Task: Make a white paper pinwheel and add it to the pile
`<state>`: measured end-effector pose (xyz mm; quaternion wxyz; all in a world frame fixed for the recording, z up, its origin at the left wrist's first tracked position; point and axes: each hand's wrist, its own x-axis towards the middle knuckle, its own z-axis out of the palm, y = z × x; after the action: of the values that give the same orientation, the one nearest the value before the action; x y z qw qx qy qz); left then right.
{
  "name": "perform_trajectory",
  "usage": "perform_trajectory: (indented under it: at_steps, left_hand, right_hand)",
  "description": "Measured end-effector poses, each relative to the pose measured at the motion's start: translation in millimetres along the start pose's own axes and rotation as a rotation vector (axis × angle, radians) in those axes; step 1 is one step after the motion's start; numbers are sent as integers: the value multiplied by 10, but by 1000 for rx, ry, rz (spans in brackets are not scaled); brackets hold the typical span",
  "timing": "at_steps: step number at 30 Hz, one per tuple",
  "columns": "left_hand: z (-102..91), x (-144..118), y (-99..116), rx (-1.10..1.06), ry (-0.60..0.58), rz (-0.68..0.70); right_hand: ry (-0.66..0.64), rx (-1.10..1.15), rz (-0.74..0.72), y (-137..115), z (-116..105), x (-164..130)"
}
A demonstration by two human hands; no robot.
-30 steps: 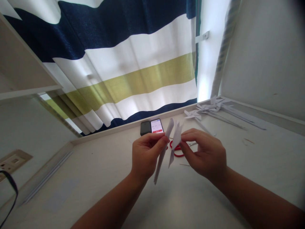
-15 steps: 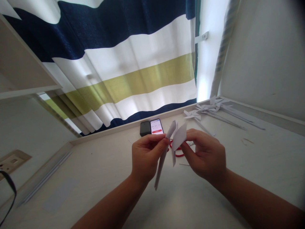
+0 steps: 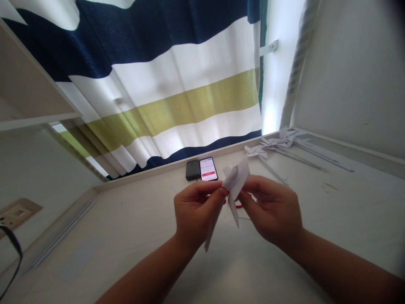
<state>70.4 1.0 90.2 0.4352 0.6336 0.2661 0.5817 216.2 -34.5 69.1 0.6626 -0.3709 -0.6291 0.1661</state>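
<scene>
My left hand (image 3: 198,211) is closed around the upper part of a rolled white paper stick (image 3: 212,234), which slants down toward me. A folded white paper pinwheel (image 3: 238,177) is pinched between the thumb and fingers of my right hand (image 3: 274,209). The pinwheel meets the top of the stick between my hands, and one of its blades points down. My fingertips hide how the two join. Behind them on the desk lies a pair of scissors with red handles (image 3: 239,206), mostly covered by my hands and the paper.
A phone (image 3: 208,169) with a lit screen lies beside a dark case (image 3: 192,170) at the desk's back edge. Several paper pinwheels on sticks (image 3: 281,141) rest at the back right. Small thin sticks (image 3: 330,185) lie at right, and long white strips (image 3: 65,234) at left.
The pinwheel has turned and come closer to the stick, so the gap between them has closed. My right hand has shifted slightly left; the left hand has barely moved.
</scene>
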Motion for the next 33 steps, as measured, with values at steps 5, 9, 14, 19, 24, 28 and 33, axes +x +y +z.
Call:
perform_trajectory:
  at_steps: [5, 9, 14, 19, 24, 28, 33]
  left_hand:
    - [-12, 2, -14, -60, -13, -81]
    - [-17, 17, -18, -148, -43, -222]
    - [0, 37, -14, -267, -70, -332]
    - [15, 41, -45, -361, -102, -397]
    - [0, 21, -63, -322, -104, -307]
    - [-2, -3, -5, -250, -93, -207]
    - [27, -25, 70, -120, -79, -129]
  right_hand:
    - [31, -97, -148, -17, -13, 34]
    - [24, -128, -274, 4, -32, 63]
    - [51, -141, -358, 30, -47, 52]
    - [77, -140, -335, 33, -34, 42]
    - [63, -182, -279, -3, -22, 47]
    - [45, -188, -242, -40, -34, 20]
    - [35, -233, -211, -86, -47, -9]
